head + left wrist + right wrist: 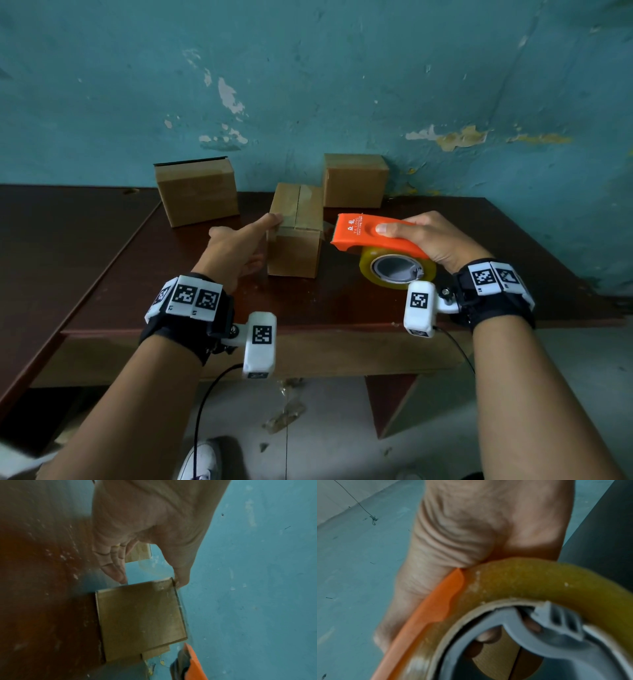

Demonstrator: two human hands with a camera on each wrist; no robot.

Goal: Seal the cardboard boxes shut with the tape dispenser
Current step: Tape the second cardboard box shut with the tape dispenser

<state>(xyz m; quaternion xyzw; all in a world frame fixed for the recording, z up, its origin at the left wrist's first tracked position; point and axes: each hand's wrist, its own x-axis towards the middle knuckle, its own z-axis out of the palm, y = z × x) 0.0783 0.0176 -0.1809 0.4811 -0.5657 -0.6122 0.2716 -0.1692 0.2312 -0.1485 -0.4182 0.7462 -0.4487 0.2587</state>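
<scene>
1. Right hand (435, 240) grips orange tape dispenser (373, 236), roll hanging near the table (102, 274) front edge; room to the right.
2. Left hand (239, 246), fingers straight, thumb touching middle box (295, 233); light hold, so the box could skid under tape pull.
3. Rear boxes (354, 180) by the wall limit forward travel.
</scene>
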